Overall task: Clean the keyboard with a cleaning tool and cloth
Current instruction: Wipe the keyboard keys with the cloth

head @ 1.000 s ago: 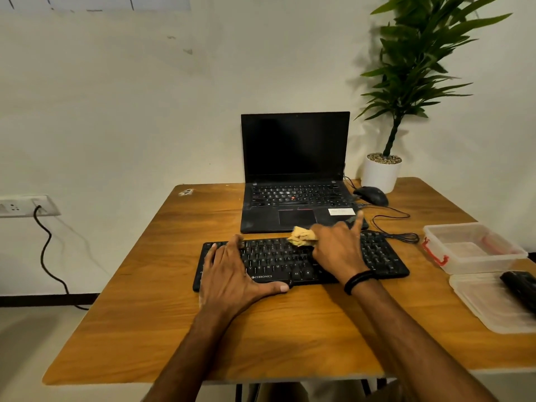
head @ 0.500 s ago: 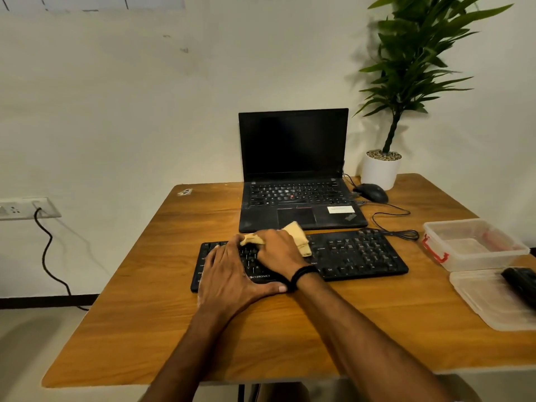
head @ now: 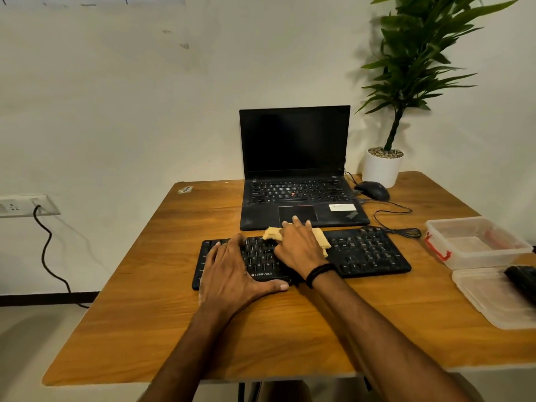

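A black keyboard [head: 368, 252] lies across the middle of the wooden table [head: 261, 338]. My left hand [head: 232, 271] rests flat on its left end, fingers spread over the keys and thumb along the front edge. My right hand [head: 298, 248] presses a crumpled tan cloth [head: 322, 239] onto the keys at the keyboard's middle, fingers stretched toward its far edge. The cloth shows on both sides of the hand. A black cleaning tool [head: 522, 281] lies at the right edge on a plastic lid.
An open black laptop [head: 295, 169] stands just behind the keyboard. A black mouse [head: 374, 190] and its cable sit beside a potted plant [head: 383, 166] at the back right. A clear plastic box [head: 475, 242] and its lid [head: 493, 300] sit at the right.
My right hand swept the cloth from the keyboard's middle-right to its left part, then back toward the middle. My left hand stayed on the left end.
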